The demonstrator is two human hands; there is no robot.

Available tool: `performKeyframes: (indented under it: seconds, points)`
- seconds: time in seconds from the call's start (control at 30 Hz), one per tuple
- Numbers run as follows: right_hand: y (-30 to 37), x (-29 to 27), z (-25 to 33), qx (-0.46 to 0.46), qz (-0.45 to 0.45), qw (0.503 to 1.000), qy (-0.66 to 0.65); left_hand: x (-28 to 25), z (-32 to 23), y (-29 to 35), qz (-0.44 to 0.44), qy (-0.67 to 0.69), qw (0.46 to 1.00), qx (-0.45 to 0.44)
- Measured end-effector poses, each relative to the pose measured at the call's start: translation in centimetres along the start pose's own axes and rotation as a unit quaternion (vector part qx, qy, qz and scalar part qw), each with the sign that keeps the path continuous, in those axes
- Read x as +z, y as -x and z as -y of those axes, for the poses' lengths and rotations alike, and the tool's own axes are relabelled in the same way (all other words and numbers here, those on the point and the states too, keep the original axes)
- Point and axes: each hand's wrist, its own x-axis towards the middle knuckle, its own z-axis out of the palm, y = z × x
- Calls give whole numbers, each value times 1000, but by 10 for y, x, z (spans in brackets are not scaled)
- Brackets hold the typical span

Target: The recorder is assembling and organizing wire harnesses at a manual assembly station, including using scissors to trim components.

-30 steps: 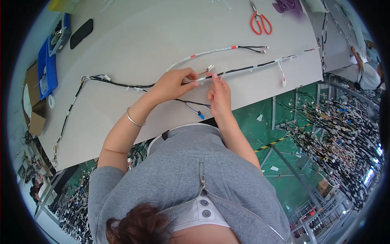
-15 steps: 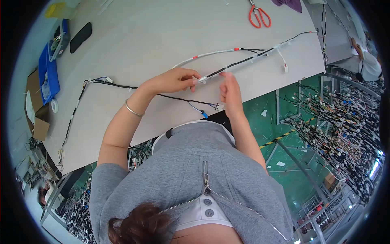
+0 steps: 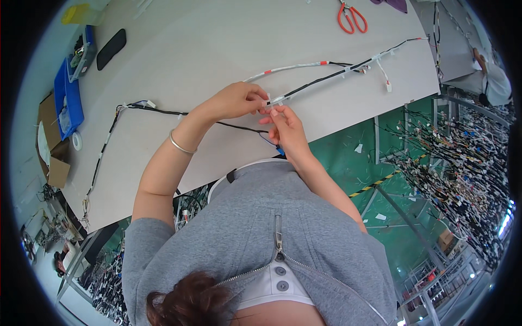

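Tabletop (image 3: 217,46) open left of scissors (image 3: 341,19); harness (image 3: 318,81) crosses nearer side.

Over the bench (image 3: 201,49), the left grip (image 3: 239,101) and right grip (image 3: 288,130) meet at the wire harness (image 3: 321,81). One length stretches right and away from both; another runs left of the left grip to the bench's near left corner. A taped branch (image 3: 296,68) lies behind the grips, scissors (image 3: 350,20) farther behind, to their right. Far left of the grips sit a bin (image 3: 74,117) and a carton (image 3: 58,175); bundled wires (image 3: 451,174) stand right, off the bench.
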Motion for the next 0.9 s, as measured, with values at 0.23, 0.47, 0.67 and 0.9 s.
performKeyframes:
  seconds: [0.23, 0.47, 0.67, 0.9]
  points:
    - [4, -12, 1, -62, -12, 992, 109, 5, 2, 5, -16, 40, 999, 19]
    - [-6, -12, 0, -29, 11, 997, 72, 5, 11, -1, -22, 79, 997, 6]
    - [23, 1, 6, -93, -36, 988, 115, 12, 15, 1, -68, 100, 992, 21]
    - [6, -11, 12, -347, -30, 879, 327, 19, 22, 2, -101, 116, 987, 56]
